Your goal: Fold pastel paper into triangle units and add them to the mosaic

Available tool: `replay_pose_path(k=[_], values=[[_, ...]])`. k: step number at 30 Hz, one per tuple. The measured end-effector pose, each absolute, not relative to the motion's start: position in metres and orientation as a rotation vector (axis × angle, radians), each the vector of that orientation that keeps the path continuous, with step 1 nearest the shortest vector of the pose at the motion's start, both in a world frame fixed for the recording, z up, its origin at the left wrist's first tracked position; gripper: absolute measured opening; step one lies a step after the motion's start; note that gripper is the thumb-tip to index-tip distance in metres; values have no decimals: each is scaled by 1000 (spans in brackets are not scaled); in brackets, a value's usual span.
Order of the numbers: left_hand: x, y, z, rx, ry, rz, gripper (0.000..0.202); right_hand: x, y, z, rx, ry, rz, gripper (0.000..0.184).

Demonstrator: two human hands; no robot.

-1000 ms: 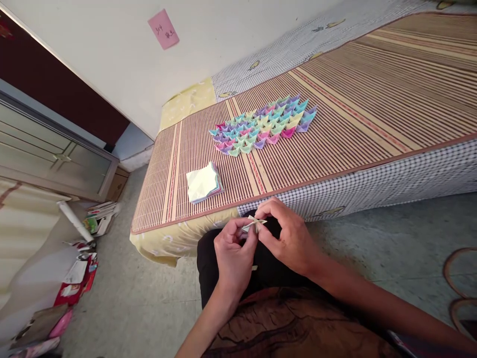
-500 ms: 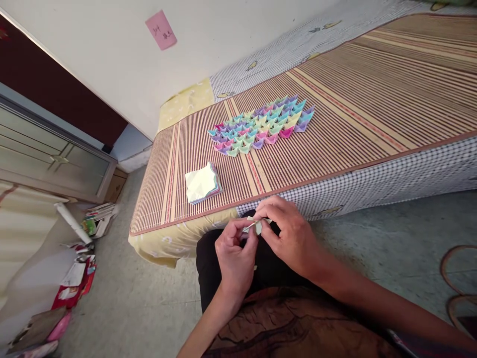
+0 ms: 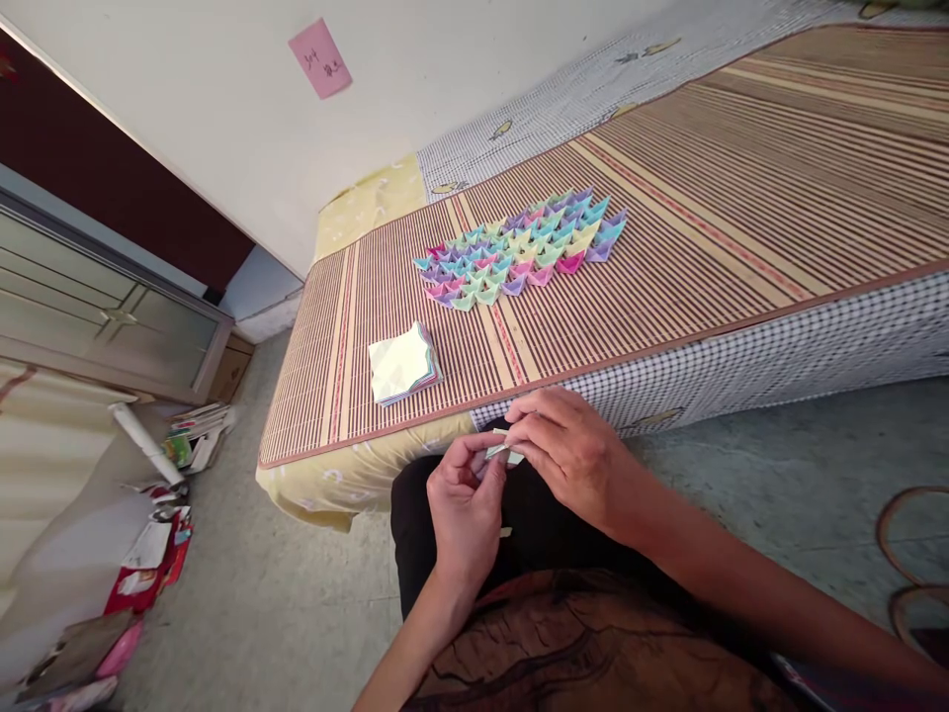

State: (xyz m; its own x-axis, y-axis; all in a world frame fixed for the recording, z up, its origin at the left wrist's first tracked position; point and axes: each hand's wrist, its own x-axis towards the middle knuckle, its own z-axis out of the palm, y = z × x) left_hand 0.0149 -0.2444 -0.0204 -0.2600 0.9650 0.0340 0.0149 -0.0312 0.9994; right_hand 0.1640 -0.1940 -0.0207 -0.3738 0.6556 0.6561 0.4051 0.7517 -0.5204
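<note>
Above my lap, a small folded piece of pale paper (image 3: 501, 448) is pinched between both hands. My left hand (image 3: 466, 494) is closed on its left side, thumb below and fingers above. From the right, my right hand (image 3: 567, 445) grips it with the fingertips, which hide part of its folds. Beyond my hands, on the striped mat, lies a stack of square paper sheets (image 3: 402, 366), pale yellow on top. Farther back stand several rows of small folded paper boats (image 3: 519, 252) in pink, blue, green, purple and yellow.
The striped mat (image 3: 667, 198) covers a bed against the wall, with checked cloth (image 3: 727, 381) hanging at its side. A pink note (image 3: 320, 59) is on the wall. Papers and bags (image 3: 148, 554) lie on the floor at left; a round-framed object (image 3: 911, 554) stands at right.
My right hand's fingers have shifted slightly left and drawn together on the paper. Less of the paper shows on the right side now. The stack and the boats have not moved.
</note>
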Motion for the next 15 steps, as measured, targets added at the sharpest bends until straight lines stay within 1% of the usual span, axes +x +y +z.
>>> replay_pose_path(k=[6, 9, 15], values=[[14, -245, -11, 1149, 1368, 1354, 19, 167, -193, -18, -777, -2070, 338, 19], [13, -245, -4, 1188, 1416, 1279, 21, 167, -195, -19, -776, -2069, 311, 19], [13, -242, -1, 1141, 1413, 1253, 23, 165, -197, -22, -784, -2101, 274, 15]])
